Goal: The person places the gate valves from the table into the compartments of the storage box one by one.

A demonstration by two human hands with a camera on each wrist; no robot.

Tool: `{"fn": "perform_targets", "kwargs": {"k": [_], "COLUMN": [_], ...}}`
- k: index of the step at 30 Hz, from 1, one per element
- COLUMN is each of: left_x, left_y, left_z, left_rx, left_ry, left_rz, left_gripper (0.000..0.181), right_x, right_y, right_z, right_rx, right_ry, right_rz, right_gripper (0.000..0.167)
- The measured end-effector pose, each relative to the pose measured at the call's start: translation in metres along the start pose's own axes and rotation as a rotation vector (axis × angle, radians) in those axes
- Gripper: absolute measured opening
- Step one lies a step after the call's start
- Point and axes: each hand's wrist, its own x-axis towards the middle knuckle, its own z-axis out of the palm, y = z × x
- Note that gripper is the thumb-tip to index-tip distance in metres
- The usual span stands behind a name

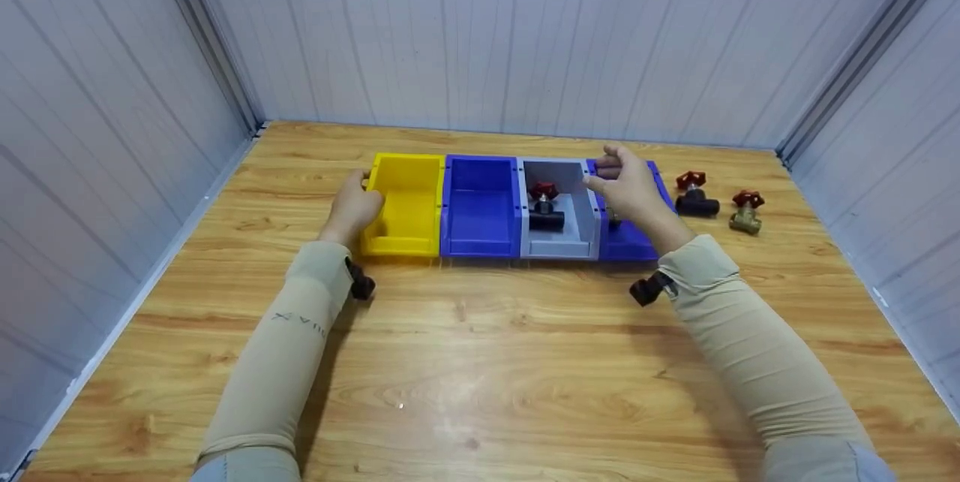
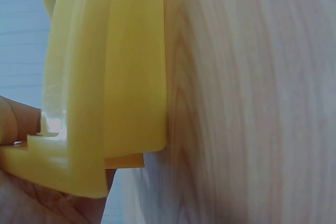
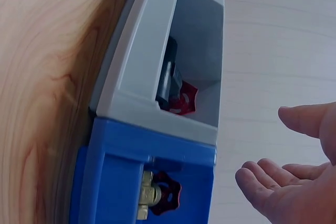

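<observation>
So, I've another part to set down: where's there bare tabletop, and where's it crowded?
Bare: the tabletop in front of the four bins, between the left sleeve and right sleeve, but for a white speck; also between left sleeve and left wall. Crowded: right of the bins, where a black valve and brass valve sit, and around the right hand.

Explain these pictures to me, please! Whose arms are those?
No robot here: those are a person's arms. The big picture comes from a camera on the head, the other two from cameras on the wrists. On the wooden table, a yellow bin, a blue bin, a grey bin and another blue bin stand in a row. A black valve sits in the grey bin, a brass valve in the last blue one. Two more valves lie to the right. The left hand grips the yellow bin; the right hand holds nothing.
</observation>
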Motion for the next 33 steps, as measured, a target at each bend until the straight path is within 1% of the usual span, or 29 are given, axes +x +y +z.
{"fn": "perform_targets", "kwargs": {"k": [7,10,14,19,27,33], "left_x": [-0.001,-0.001,0.000,0.000,0.000,-0.001], "left_y": [0.001,0.001,0.001,0.001,0.001,0.002], "left_z": [0.001,0.000,0.000,0.000,0.001,0.001], "left_rx": [-0.024,-0.013,0.004,0.001,-0.009,-0.004], "left_ry": [0.005,0.005,0.009,0.011,0.017,0.001], "left_rz": [-0.010,-0.010,-0.009,-0.008,-0.002,-0.010], "left_gripper": [0.063,0.063,0.063,0.062,0.062,0.064], "right_x": [-0.001,-0.001,-0.003,-0.004,-0.004,-0.006], "right_y": [0.005,0.007,0.009,0.011,0.015,0.021], "right_z": [-0.010,-0.014,-0.020,-0.027,-0.036,-0.045], "right_rx": [-0.019,-0.021,-0.019,-0.016,-0.053,-0.055], "right_ry": [0.027,0.037,0.038,0.042,0.064,0.076], "right_rz": [-0.016,-0.016,-0.003,0.024,0.056,0.035], "right_gripper": [0.071,0.069,0.069,0.069,0.068,0.068]}}
